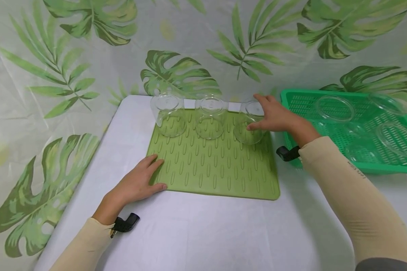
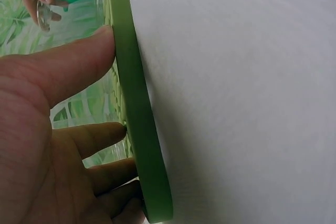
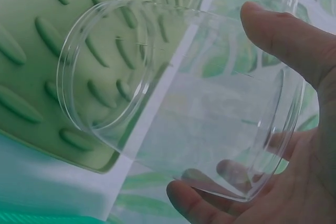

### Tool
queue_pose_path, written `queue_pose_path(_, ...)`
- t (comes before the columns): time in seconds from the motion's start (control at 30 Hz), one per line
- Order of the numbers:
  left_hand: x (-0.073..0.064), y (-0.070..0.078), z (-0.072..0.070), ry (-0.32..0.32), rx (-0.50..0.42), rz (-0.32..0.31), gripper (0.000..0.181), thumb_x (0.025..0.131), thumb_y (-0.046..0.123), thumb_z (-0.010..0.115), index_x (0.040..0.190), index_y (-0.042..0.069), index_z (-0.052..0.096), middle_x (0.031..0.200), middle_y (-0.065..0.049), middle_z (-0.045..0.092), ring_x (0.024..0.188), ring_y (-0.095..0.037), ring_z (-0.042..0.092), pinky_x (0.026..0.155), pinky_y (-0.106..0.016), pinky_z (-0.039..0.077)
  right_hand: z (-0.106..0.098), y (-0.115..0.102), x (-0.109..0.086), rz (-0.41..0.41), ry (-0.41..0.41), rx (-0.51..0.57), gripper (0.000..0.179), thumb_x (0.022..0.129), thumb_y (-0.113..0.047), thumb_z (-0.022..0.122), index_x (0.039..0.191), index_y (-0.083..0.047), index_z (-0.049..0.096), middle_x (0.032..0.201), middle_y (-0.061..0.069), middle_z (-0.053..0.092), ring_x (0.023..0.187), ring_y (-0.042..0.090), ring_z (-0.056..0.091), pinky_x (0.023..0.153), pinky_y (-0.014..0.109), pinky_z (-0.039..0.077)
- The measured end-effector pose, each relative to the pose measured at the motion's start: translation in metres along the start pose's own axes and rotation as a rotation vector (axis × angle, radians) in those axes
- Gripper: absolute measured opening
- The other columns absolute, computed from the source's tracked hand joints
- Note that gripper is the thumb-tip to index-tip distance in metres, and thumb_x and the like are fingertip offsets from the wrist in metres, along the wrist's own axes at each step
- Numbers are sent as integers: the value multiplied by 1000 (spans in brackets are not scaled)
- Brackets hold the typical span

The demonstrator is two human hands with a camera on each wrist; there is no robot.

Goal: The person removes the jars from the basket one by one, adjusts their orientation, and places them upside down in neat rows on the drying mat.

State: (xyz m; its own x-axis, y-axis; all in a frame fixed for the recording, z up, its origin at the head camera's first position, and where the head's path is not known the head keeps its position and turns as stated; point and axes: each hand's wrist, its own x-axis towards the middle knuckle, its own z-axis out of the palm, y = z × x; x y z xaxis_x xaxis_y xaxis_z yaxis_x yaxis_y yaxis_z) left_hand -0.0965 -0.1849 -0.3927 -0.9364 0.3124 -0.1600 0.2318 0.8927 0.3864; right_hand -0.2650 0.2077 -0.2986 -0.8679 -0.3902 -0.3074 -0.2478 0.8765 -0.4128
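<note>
A green ribbed mat (image 1: 220, 169) lies on the white table. My right hand (image 1: 274, 114) grips a clear cup (image 3: 205, 98) at the mat's far right corner, thumb on one side and fingers on the other. The cup's lower end is at the mat; whether it bears on it I cannot tell. Two more clear cups, a left one (image 1: 171, 120) and a middle one (image 1: 209, 122), stand in line with it along the far edge. My left hand (image 1: 137, 182) rests at the mat's near left corner, fingers spread, with thumb and fingertips touching its edge (image 2: 134, 87).
To the right stands a green plastic basket (image 1: 386, 168) with several clear cups (image 1: 335, 109) lying inside, close beside my right forearm. A leaf-patterned cloth (image 1: 190, 22) hangs behind the white table (image 1: 217, 233).
</note>
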Motion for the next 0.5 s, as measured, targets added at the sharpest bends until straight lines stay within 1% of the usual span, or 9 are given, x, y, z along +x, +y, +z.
queue_pose_path(0.3, 1, 0, 1, 1, -2, -3, 79, 81, 47, 63, 142, 8, 31, 151, -14, 21, 139, -33, 22, 108, -50, 31, 0, 5, 0, 25, -19, 8, 110, 74, -57, 65, 147, -25, -10, 152, 20, -4, 137, 43, 15, 100, 63, 29)
queue_pose_path(0.5, 2, -1, 3, -5, 4, -10, 79, 81, 47, 62, 143, 9, 30, 151, -15, 20, 140, -33, 20, 107, -51, 31, 1, 6, 1, 33, -37, 26, 108, 76, -54, 65, 147, -27, -12, 152, 19, -7, 140, 42, 6, 101, 64, 26)
